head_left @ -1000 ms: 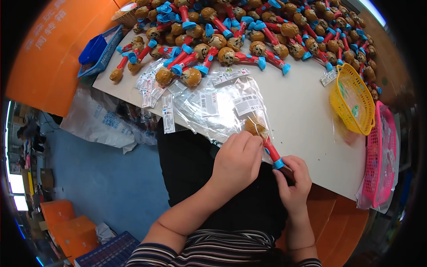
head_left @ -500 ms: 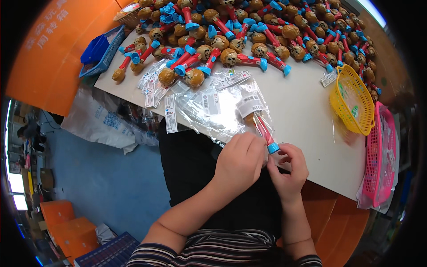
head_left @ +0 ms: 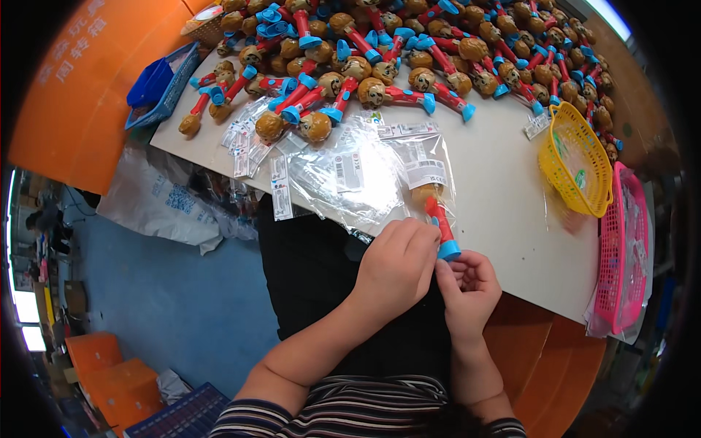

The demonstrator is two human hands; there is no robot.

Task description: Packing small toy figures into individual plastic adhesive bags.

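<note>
A toy figure point(head_left: 441, 223) with a brown-haired head, red stem and blue base lies inside a clear plastic bag point(head_left: 447, 164), its base toward me. The bag has a white printed label over the head end. My left hand point(head_left: 398, 261) is closed, fingertips against the stem's left side, gripping the bag's near edge. At the blue base, my right hand point(head_left: 471, 292) has its thumb and curled fingers closed on the bag's edge. Exactly what lies under the fingertips is partly hidden. More flat clear bags point(head_left: 343, 171) with labels lie just left of the toy.
A large heap of similar toy figures point(head_left: 431, 66) covers the table's far side. A yellow basket point(head_left: 577, 160) and a pink basket point(head_left: 621, 248) stand at right. At far left is a blue basket point(head_left: 164, 87) beside an orange box point(head_left: 80, 80). The table edge point(head_left: 540, 301) runs before me.
The toy sits more upright and deeper in view within the bag, with the bag spread flatter around its head. My right hand has shifted slightly down and its fingers have curled inward.
</note>
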